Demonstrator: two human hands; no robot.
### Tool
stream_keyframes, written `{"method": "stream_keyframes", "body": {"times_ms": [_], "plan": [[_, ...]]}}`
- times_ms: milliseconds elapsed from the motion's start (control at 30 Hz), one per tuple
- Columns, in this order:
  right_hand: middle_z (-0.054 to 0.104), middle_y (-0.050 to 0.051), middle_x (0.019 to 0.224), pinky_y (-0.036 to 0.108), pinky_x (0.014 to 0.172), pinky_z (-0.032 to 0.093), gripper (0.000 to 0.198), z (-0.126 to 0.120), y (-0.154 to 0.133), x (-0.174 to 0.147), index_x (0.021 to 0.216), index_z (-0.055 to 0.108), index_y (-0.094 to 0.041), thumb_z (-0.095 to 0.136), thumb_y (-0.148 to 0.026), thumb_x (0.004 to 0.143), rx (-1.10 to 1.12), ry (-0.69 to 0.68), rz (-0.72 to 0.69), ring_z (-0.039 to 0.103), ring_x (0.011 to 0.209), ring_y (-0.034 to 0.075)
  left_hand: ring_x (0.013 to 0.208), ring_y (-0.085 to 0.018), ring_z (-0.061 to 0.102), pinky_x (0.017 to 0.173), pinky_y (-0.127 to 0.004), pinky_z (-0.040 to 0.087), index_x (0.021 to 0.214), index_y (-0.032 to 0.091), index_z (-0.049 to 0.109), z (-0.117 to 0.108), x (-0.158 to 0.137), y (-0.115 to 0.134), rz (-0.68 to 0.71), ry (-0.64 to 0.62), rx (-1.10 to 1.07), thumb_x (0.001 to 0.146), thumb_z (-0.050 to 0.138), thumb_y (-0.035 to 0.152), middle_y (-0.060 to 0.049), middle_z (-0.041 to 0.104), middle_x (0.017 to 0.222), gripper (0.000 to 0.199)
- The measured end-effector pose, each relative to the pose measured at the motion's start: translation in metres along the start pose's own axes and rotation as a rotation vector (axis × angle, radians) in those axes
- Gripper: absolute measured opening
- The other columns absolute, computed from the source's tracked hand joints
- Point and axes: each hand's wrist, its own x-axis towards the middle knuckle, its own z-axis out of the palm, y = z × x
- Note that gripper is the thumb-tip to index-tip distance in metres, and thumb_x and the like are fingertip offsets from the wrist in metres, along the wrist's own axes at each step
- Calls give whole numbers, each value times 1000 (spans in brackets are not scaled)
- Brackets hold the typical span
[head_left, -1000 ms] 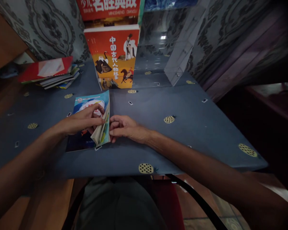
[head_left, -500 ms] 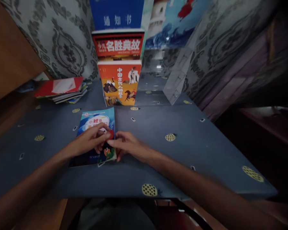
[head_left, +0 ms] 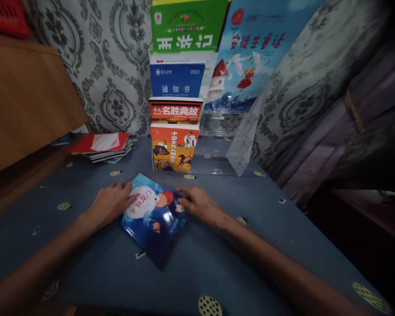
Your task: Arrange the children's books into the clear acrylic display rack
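A thin blue picture book (head_left: 151,228) with a red fish and a white title bubble on its cover is turned at an angle above the table's near part. At its left edge, my left hand (head_left: 110,202) grips it, the thumb by the title bubble. My right hand (head_left: 200,204) pinches the book's right corner, fingertips over the cover. Whether the book touches the tablecloth all along its underside, I cannot tell.
A clear acrylic rack (head_left: 242,145) holds several upright books, an orange one (head_left: 175,147) lowest and a large blue one (head_left: 246,57) at the right. A stack of books (head_left: 108,145) lies at the back left, beside a wooden cabinet (head_left: 29,101). A patterned blue cloth (head_left: 250,263) covers the table.
The book has turned from nearly straight to slanted. My hands have moved apart, from close together over the cover to its opposite edges. The view has tilted up, showing more of the rack.
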Motion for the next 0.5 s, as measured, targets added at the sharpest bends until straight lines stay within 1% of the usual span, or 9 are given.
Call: {"method": "stream_keyframes", "body": {"times_ms": [33,67,133,167,233,300,367,400,500], "plan": [[75,9,97,39,85,53,32,-6,1,3,121,67,-17,62,-23,91,-140,80,5,70,94,26,94,-35,70,74,-43,53,116,15,64,-4,-6,4,-21,-33,33,103,36,41,-19,71,106,40],[75,12,104,41,91,51,33,-9,2,5,124,66,-16,62,-23,92,-245,130,18,69,103,29,92,-36,71,73,-44,53,114,14,65,-8,-11,10,-25,-51,63,103,35,38,-20,71,103,40],[75,14,112,41,92,50,35,-10,3,7,128,64,-17,60,-25,95,-370,159,42,68,110,31,98,-38,69,78,-47,53,111,12,67,-10,-14,24,28,-13,102,103,37,32,-22,72,103,37],[75,14,114,40,90,51,35,-7,3,6,130,63,-18,58,-26,97,-411,157,42,69,110,31,105,-38,67,84,-49,52,111,12,67,-8,-12,33,90,38,100,103,39,29,-22,72,108,34],[74,15,118,39,86,53,36,0,4,3,134,60,-19,54,-26,99,-469,160,26,71,108,31,118,-35,63,100,-50,47,118,14,66,2,-3,49,265,146,42,102,45,29,-19,70,120,30],[72,15,124,38,83,54,38,6,4,1,138,56,-20,53,-24,100,-513,177,3,72,106,30,130,-31,56,111,-49,39,130,15,60,16,11,60,417,223,-55,103,47,35,-17,64,137,36],[72,13,126,35,82,54,41,8,6,-1,141,52,-21,54,-24,100,-552,189,-13,73,105,28,137,-30,52,114,-50,36,138,16,55,29,24,64,455,251,-114,104,45,42,-16,59,145,44],[72,12,125,34,80,54,41,8,7,-1,141,51,-22,54,-24,100,-571,193,-17,73,104,27,138,-30,51,114,-51,36,140,16,53,35,30,62,447,251,-127,105,43,45,-16,58,146,47],[75,10,120,32,76,54,37,2,8,0,138,54,-23,54,-27,101,-644,180,-8,74,99,26,138,-31,51,112,-51,37,143,18,51,45,40,49,414,258,-147,105,39,48,-15,59,146,50]]}}
